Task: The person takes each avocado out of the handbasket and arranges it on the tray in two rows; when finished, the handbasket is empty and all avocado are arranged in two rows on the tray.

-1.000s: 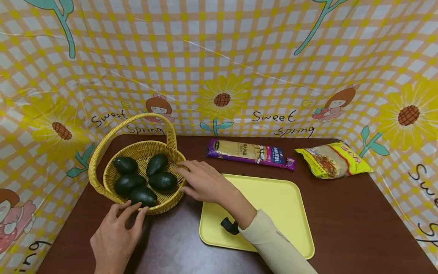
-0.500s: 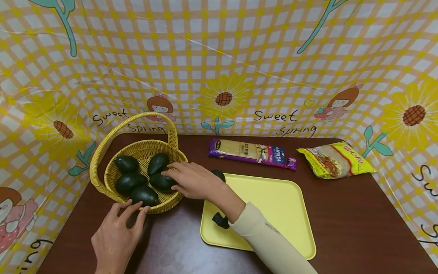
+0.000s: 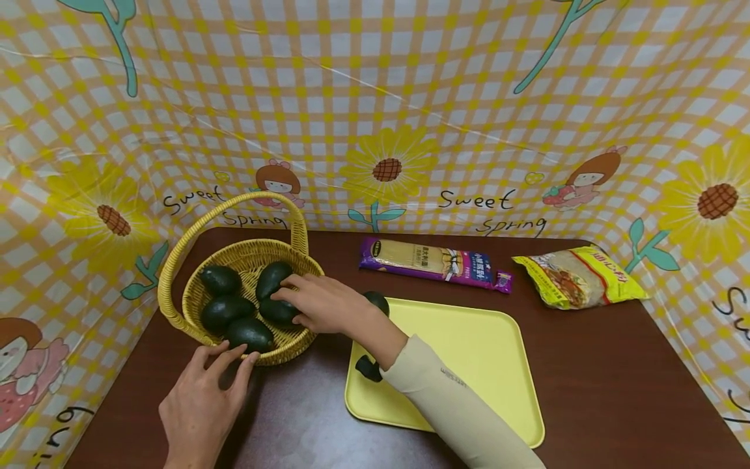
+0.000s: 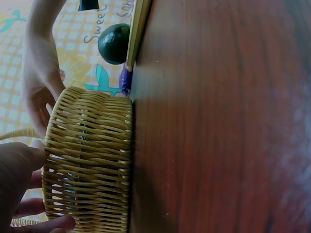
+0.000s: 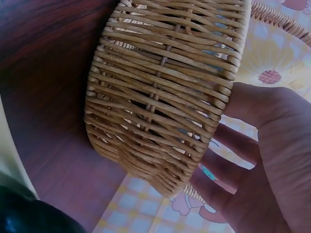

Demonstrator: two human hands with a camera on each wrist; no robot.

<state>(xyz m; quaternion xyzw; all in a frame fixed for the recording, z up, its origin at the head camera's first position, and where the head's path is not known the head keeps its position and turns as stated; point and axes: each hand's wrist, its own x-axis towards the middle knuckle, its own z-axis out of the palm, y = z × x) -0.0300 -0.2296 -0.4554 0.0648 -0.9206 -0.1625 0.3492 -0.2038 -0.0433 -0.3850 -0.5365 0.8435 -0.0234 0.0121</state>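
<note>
the right hand (image 3: 328, 303) reaches over the rim of the wicker basket (image 3: 293, 353), fingers and thumb at a dark avocado (image 3: 275, 313); whether they grip it, i cannot tell. the left hand (image 3: 202, 397) rests relaxed, spread fingers on the near rim. four other avocados (image 3: 227, 314) lie in the basket. a yellow tray (image 3: 492, 352) sits to the right, a dark round fruit (image 3: 379, 301) at its far left corner. beyond lie a purple pasta packet (image 3: 422, 260) and, farther right, a yellow bag (image 3: 580, 277).

Purple pasta packet (image 3: 426, 261) left of yellow bag (image 3: 580, 277)
</note>
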